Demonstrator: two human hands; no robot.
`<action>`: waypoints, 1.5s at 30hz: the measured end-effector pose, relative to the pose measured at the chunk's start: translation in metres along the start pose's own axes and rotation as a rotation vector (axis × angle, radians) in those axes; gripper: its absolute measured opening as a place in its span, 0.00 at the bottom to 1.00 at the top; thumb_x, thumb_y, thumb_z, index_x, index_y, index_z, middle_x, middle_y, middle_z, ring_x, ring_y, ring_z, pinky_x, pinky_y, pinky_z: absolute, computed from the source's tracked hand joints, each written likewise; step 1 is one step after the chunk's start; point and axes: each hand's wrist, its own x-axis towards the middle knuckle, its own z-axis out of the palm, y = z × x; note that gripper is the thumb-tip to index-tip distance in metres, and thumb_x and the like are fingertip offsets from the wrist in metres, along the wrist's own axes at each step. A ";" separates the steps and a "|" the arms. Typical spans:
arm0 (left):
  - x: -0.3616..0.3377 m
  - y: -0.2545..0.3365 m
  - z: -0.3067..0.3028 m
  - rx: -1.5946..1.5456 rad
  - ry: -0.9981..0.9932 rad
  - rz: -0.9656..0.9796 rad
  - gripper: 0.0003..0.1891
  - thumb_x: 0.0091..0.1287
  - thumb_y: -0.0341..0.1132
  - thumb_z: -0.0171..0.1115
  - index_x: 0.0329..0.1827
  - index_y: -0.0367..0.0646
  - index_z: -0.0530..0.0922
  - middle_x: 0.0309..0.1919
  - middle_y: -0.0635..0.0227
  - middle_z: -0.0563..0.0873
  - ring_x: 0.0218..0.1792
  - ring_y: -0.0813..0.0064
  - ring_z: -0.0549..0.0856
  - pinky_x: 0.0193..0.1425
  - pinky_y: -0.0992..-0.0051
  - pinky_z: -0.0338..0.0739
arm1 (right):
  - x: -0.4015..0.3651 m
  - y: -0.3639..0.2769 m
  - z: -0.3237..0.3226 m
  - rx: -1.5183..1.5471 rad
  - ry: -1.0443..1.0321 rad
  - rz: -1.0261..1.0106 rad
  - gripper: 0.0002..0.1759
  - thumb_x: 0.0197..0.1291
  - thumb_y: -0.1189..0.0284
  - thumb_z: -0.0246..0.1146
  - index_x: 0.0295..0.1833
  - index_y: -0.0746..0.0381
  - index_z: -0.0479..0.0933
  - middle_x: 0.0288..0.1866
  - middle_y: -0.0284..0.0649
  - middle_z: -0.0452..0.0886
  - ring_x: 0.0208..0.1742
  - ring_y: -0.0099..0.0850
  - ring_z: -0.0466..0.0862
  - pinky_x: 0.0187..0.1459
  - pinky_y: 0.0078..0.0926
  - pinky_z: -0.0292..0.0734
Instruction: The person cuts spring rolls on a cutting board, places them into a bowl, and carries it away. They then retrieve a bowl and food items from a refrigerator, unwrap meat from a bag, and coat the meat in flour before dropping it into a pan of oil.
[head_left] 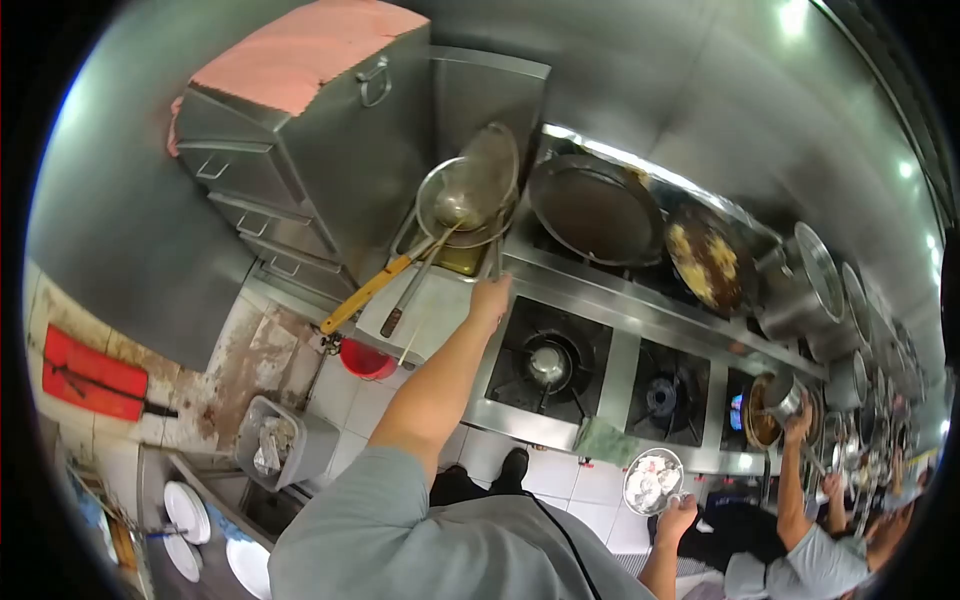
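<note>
My left hand (490, 298) is closed round the handle of a round wire strainer at the fryer's right side. Beside that strainer, another strainer (430, 205) with a yellow handle (375, 295) rests over the fryer (462, 260), where yellow oil shows. A dark-handled utensil (408, 295) lies alongside. Low at the right, my right hand (680, 515) grips the handle of a metal bowl (653, 482) holding white, floury pieces. The bowl is near the stove's front edge, beside a green cloth (605, 441).
Stove burners (548, 365) lie in front of me, with a large dark pan (597, 210) and a food-crusted pan (705, 262) behind them. A co-worker (800, 560) holds a pot (782, 396) at the right. A red bucket (367, 360) and grey bin (320, 440) stand left.
</note>
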 end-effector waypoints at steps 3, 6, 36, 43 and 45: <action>-0.019 0.045 -0.009 0.311 0.066 0.391 0.25 0.77 0.51 0.61 0.38 0.33 0.86 0.33 0.53 0.90 0.36 0.55 0.89 0.45 0.55 0.82 | 0.050 -0.029 0.025 -0.090 0.009 -0.085 0.26 0.66 0.83 0.60 0.68 0.86 0.69 0.68 0.70 0.78 0.71 0.55 0.79 0.76 0.43 0.70; -0.064 0.085 -0.043 0.788 0.174 0.553 0.27 0.78 0.56 0.57 0.42 0.35 0.85 0.38 0.41 0.89 0.46 0.39 0.88 0.51 0.47 0.80 | 0.098 -0.060 0.047 -0.034 -0.109 -0.163 0.24 0.66 0.84 0.59 0.67 0.83 0.72 0.64 0.65 0.82 0.66 0.51 0.83 0.69 0.40 0.74; -0.365 -0.296 -0.456 0.658 0.346 0.112 0.26 0.84 0.45 0.44 0.29 0.35 0.76 0.19 0.55 0.78 0.23 0.59 0.78 0.31 0.58 0.70 | 0.000 -0.236 0.111 -0.023 -0.248 -0.369 0.20 0.63 0.81 0.65 0.58 0.80 0.78 0.54 0.57 0.88 0.57 0.41 0.89 0.59 0.32 0.80; -0.344 -0.129 -0.315 0.634 0.122 0.528 0.21 0.79 0.44 0.51 0.33 0.34 0.76 0.20 0.53 0.78 0.23 0.57 0.78 0.30 0.58 0.69 | 0.031 -0.167 0.087 0.013 -0.007 -0.323 0.09 0.59 0.80 0.64 0.45 0.74 0.80 0.35 0.52 0.86 0.37 0.38 0.86 0.41 0.38 0.78; -0.306 -0.099 -0.279 0.711 0.004 0.616 0.18 0.78 0.43 0.52 0.38 0.34 0.77 0.23 0.48 0.80 0.27 0.45 0.81 0.32 0.53 0.71 | 0.048 -0.156 0.084 0.003 0.037 -0.317 0.09 0.60 0.80 0.62 0.45 0.74 0.81 0.35 0.51 0.86 0.38 0.35 0.85 0.42 0.35 0.78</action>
